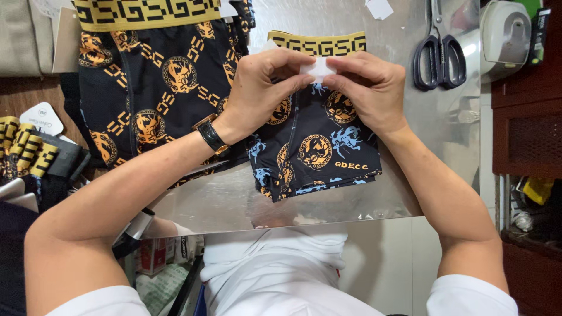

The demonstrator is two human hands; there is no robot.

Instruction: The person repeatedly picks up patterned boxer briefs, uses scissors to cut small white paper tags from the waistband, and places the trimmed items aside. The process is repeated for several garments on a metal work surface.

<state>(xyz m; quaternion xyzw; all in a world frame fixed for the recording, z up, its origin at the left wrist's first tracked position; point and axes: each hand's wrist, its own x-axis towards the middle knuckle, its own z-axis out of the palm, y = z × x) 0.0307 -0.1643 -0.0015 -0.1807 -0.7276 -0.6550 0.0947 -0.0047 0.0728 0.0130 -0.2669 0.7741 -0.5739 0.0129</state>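
Observation:
Both my hands meet over a folded pair of black boxer shorts [316,146] with blue and gold prints and a gold patterned waistband. My left hand [260,88] and my right hand [366,88] pinch a small white tag [318,67] between thumbs and fingers, just below the waistband. The shorts lie flat on a shiny metal tabletop [410,169]. A dark watch band sits on my left wrist.
A stack of black and gold shorts [152,76] lies at the left. More folded waistbands [26,149] and a white hang tag [42,119] sit at the far left. Black scissors [439,55] and a white device [503,38] are at the right. A wooden cabinet stands beyond.

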